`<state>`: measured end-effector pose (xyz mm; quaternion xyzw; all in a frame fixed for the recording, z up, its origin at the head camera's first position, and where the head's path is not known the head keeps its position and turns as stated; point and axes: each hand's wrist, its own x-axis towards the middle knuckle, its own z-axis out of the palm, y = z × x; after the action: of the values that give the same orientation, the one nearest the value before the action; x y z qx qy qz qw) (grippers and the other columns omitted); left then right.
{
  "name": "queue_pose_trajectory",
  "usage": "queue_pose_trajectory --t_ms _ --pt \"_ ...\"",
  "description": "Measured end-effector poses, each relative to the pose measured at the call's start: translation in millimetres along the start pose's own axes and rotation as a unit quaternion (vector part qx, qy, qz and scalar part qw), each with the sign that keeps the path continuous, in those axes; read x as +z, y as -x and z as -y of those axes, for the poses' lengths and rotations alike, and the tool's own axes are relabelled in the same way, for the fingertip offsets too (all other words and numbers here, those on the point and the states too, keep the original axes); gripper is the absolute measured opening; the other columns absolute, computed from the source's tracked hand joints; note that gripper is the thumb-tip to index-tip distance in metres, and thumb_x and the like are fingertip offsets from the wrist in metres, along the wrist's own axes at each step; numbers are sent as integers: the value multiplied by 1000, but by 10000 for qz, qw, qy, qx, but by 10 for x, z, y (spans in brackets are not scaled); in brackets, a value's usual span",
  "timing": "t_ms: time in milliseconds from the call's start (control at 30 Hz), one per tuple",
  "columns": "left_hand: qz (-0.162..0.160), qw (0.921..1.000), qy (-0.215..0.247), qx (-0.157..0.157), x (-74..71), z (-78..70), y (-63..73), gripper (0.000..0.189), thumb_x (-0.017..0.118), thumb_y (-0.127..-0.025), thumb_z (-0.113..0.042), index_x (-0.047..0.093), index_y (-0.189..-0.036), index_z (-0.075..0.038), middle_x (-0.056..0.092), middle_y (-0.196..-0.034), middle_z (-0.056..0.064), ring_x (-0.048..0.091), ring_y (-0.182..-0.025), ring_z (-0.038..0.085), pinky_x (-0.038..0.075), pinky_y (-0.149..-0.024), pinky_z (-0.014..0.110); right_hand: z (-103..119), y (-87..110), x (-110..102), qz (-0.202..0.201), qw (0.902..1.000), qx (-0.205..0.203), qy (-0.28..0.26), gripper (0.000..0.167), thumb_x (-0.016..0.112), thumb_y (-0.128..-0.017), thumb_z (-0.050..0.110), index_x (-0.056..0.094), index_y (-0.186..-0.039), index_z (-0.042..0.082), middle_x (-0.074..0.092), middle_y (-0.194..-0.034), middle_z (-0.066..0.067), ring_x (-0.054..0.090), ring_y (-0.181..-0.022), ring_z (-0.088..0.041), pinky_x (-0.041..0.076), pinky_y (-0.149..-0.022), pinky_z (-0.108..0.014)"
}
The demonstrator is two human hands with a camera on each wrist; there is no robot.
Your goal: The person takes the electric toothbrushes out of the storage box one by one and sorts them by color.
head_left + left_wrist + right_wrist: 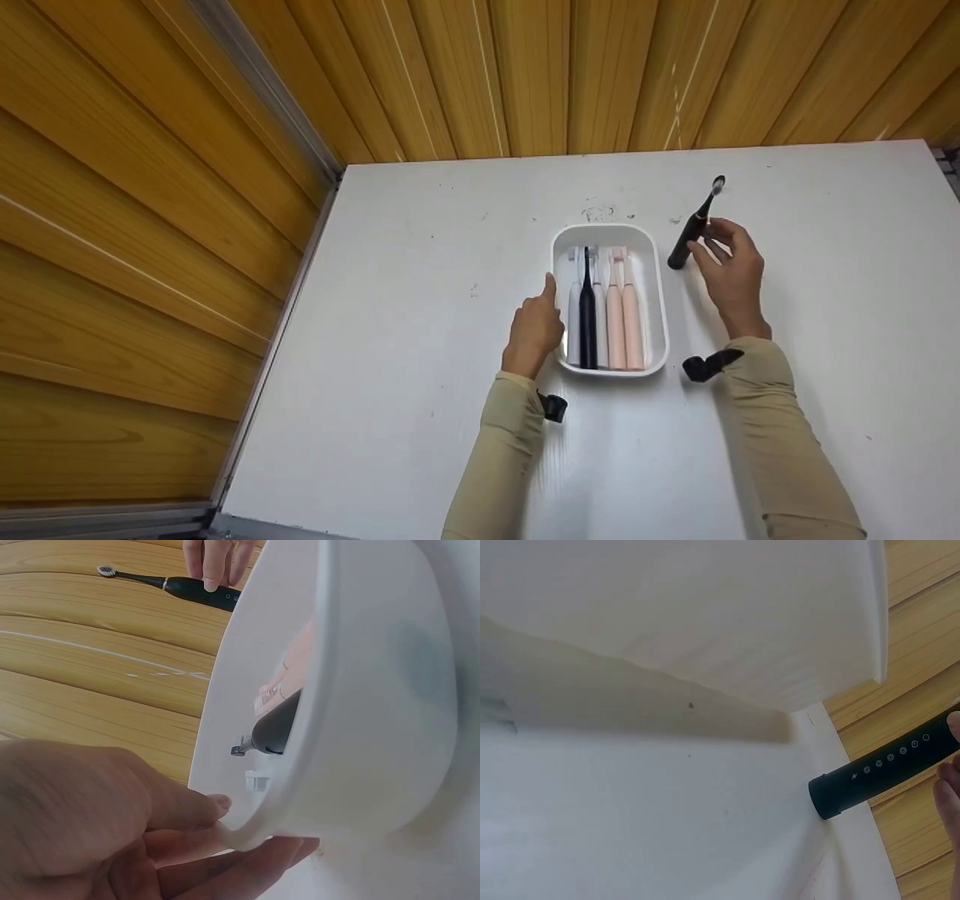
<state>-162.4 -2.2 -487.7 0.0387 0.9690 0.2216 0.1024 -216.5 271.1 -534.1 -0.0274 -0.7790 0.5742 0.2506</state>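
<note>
White tray [664,322], its nine-o'clock rim pinched by the left hand [534,326], holds five toothbrushes [601,322]; a tug could slide them. At two o'clock, beyond its obstructing side, the right hand [731,277] grips a tilted black toothbrush [686,240]; loose fingertips might drop it. Wooden panels [604,75] behind.

On the black electric toothbrush [883,766], the right wrist view shows one white lightning sign [854,776] and, next to it, a row of small round signs [890,757], whose inside is too small to tell clearly.
</note>
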Motion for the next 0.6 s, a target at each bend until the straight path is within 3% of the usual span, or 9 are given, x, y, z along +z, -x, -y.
queue_pose_trajectory --t_ms 167,333,600 --pt "-30 10000 -27 0 7 3 5 60 55 -96 -12 30 -150 -9 70 -105 18 69 -85 29 53 -74 38 -20 26 -55 -114 9999 10 -1 46 69 -83 -5 53 -126 -8 58 -117 -19 59 -112 -26 47 -96 -29" --pt "-1 10000 -35 15 9 0 7 60 54 -97 -12 29 -151 -9 70 -106 18 68 -82 27 52 -71 36 27 70 -136 -268 9996 51 83 45 69 -83 -3 54 -126 -5 60 -116 -16 61 -111 -21 47 -95 -25" --pt "15 10000 -25 -5 2 6 11 60 55 -96 -13 30 -150 -9 69 -108 18 68 -90 30 52 -76 38 300 194 -216 -293 9995 33 128 45 69 -84 -1 55 -126 -4 60 -118 -18 60 -112 -17 46 -96 -26"
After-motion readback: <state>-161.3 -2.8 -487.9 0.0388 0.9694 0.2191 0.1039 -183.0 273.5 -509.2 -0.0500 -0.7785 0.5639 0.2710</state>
